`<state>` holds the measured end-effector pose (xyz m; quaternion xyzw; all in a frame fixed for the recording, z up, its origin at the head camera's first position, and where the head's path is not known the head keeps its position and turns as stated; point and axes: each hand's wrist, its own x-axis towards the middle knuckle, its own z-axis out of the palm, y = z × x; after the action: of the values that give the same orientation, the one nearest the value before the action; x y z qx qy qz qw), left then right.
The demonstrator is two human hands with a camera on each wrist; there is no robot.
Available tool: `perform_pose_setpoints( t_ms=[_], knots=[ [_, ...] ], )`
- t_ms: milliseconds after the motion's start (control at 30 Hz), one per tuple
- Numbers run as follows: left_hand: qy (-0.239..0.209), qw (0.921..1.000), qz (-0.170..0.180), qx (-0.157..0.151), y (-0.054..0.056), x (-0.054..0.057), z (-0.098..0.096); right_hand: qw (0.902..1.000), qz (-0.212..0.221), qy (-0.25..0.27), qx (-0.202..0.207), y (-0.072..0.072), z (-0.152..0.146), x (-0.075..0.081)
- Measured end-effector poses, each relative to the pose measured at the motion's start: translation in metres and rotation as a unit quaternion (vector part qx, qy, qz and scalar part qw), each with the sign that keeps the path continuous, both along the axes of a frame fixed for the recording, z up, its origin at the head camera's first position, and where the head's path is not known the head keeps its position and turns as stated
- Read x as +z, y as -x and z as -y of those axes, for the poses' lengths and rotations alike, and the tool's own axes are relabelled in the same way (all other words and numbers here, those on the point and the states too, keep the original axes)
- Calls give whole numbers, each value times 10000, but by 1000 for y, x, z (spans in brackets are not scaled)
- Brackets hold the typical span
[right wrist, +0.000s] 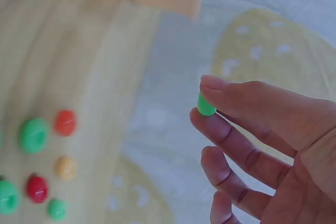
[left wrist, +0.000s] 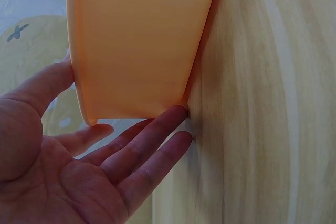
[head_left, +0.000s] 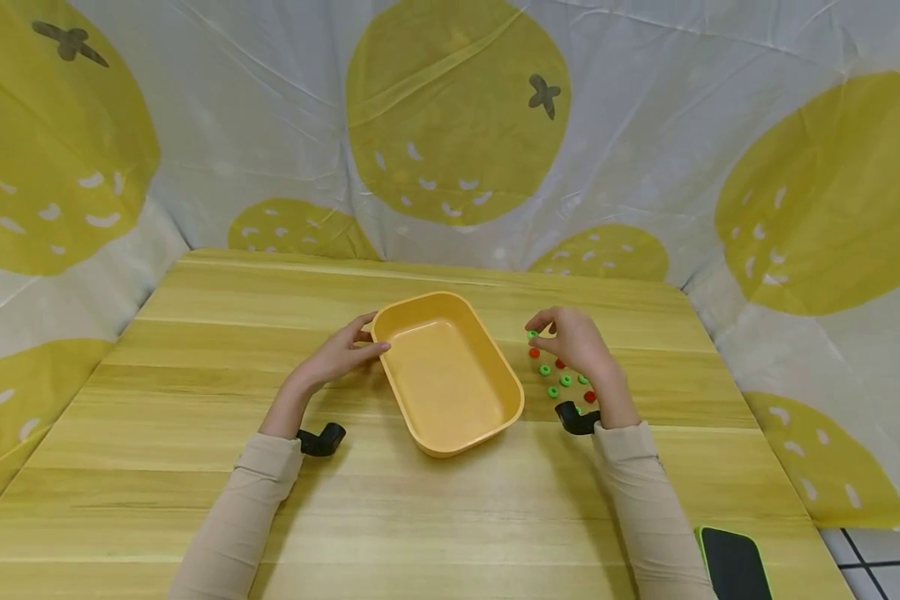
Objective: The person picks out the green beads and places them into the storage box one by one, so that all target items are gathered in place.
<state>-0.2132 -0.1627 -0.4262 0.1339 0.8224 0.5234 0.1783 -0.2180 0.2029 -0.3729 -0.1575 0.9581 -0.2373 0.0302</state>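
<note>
A yellow-orange plastic basin [head_left: 447, 379] stands on the wooden table, its inside bare in the head view. My left hand [head_left: 333, 358] grips its far left corner, the thumb over the rim and the other fingers along the outer wall. Right of the basin, my right hand [head_left: 579, 342] pinches a small green bead-like piece [right wrist: 206, 105] between thumb and index finger, lifted off the table in the right wrist view. Under and beside that hand lie several more small round pieces, among them a green one [head_left: 552, 392], a red one [head_left: 534, 353] and an orange one [right wrist: 65, 168].
The wooden table [head_left: 157, 400] reaches back to a white curtain [head_left: 645, 100] printed with large yellow fruits. At the front right, next to the right sleeve, lies a dark-screened phone [head_left: 735, 567] with a green edge. Tiled floor shows beyond the right corner.
</note>
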Motion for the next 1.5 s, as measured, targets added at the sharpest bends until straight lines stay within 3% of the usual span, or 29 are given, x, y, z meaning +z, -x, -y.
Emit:
perform_pose_setpoints(
  t_ms=[233,467,633,833,1133,1500],
  knots=[
    [31,10000,8,-21,-1,-2,2,9988,-339,83,346,6,33,31],
    [24,10000,57,-2,-2,-4,1,9934,-390,95,1072,22,81,37],
    [0,10000,89,34,-3,-4,1,9871,-267,-26,1580,34,117,25],
    [18,9999,143,56,-3,-4,0,9779,-91,-493,2031,44,153,-5],
    [18,10000,36,-1,-4,-1,0,9758,96,-836,2018,51,175,-41],
    [100,9999,-32,32,-4,2,3,9760,81,-827,2015,53,183,-50]
  ],
)
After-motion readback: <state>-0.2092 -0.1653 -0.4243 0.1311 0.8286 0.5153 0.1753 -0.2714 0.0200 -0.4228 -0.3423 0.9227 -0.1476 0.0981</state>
